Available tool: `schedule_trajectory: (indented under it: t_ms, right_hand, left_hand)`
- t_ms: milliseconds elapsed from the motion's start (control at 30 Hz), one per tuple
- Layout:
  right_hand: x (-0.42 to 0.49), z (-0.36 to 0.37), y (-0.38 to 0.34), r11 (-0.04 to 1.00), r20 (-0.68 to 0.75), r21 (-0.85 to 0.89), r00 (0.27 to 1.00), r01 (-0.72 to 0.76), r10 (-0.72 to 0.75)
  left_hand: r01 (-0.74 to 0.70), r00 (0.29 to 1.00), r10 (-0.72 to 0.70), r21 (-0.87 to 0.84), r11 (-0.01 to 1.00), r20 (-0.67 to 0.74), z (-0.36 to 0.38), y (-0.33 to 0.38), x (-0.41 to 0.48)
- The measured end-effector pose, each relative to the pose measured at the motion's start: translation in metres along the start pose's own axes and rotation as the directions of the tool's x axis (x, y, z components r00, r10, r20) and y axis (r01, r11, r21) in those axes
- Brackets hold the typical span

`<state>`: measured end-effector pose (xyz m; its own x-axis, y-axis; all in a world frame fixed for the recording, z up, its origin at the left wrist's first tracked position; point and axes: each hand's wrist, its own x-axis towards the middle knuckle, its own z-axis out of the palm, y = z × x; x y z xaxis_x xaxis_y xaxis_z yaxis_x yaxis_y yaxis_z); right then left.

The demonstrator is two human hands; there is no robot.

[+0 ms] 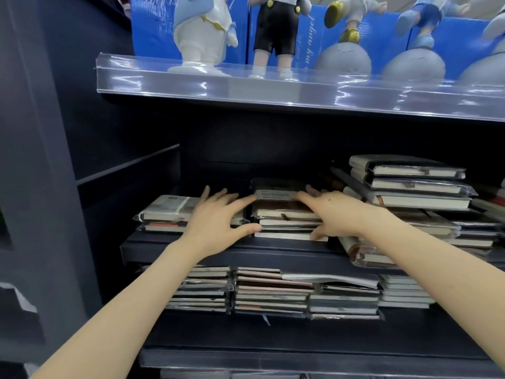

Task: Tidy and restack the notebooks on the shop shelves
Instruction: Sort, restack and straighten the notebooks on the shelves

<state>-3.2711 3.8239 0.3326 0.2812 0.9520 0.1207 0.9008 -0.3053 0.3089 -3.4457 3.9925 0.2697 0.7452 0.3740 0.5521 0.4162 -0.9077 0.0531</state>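
Fingers [240, 202] spread on the middle notebook stack [284, 218].
My left hand [216, 224] and right hand [337, 214] press its sides, thumbs touching its front edge on the shelf [287, 251].

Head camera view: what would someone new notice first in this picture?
Both hands stand out first: the left hand and right hand reach in with spread fingers and flank the middle notebook stack on the centre shelf. To its right an untidy notebook pile lies at odd angles. Above, behind a clear shelf strip, toy figurines stand against blue boxes.
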Motion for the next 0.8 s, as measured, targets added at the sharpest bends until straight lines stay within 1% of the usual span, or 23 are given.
schedule_trajectory:
  t_ms: [100,200,300,367,433,533,633,700,800]
  right_hand:
    - [0.003,0.003,-0.001,0.999,-0.012,-0.035,1.0,0.003,-0.003]
    - [0.003,0.005,-0.003,1.0,-0.031,0.002,0.999,0.022,-0.022]
    - [0.003,0.007,-0.004,1.0,-0.053,-0.014,0.998,0.019,-0.019]
    - [0.002,0.005,-0.006,1.0,-0.055,0.003,0.998,0.031,-0.03]
    - [0.0,0.001,-0.004,0.998,-0.024,0.053,0.999,0.031,-0.03]
    - [-0.001,-0.002,0.0,0.99,0.046,0.143,0.999,-0.02,0.013]
    - [0.002,-0.001,-0.003,0.986,0.101,0.157,0.994,-0.048,0.033]
    - [0.003,-0.004,-0.002,0.969,0.129,0.238,0.991,-0.068,0.038]
    - [0.001,-0.004,0.001,0.937,0.097,0.339,0.994,-0.089,0.06]
  left_hand:
    - [-0.013,0.999,0.013,-0.008,1.0,0.04,0.005,0.007,0.01]
    - [-0.025,1.0,0.024,-0.063,0.998,-0.016,0.008,0.006,0.012]
    - [-0.031,0.997,0.022,-0.112,0.993,-0.081,0.012,0.005,0.014]
    - [-0.028,0.996,0.018,-0.116,0.993,-0.086,0.014,0.005,0.014]
    - [-0.026,0.997,0.018,-0.104,0.994,-0.079,0.014,0.005,0.013]
    - [-0.042,0.996,0.036,-0.084,0.996,-0.077,0.014,0.006,0.014]
    - [-0.067,0.993,0.063,-0.042,0.997,-0.096,0.015,0.007,0.013]
    - [-0.088,0.988,0.084,-0.031,0.996,-0.127,0.016,0.008,0.013]
    - [-0.114,0.978,0.101,-0.064,0.991,-0.184,0.018,0.008,0.014]
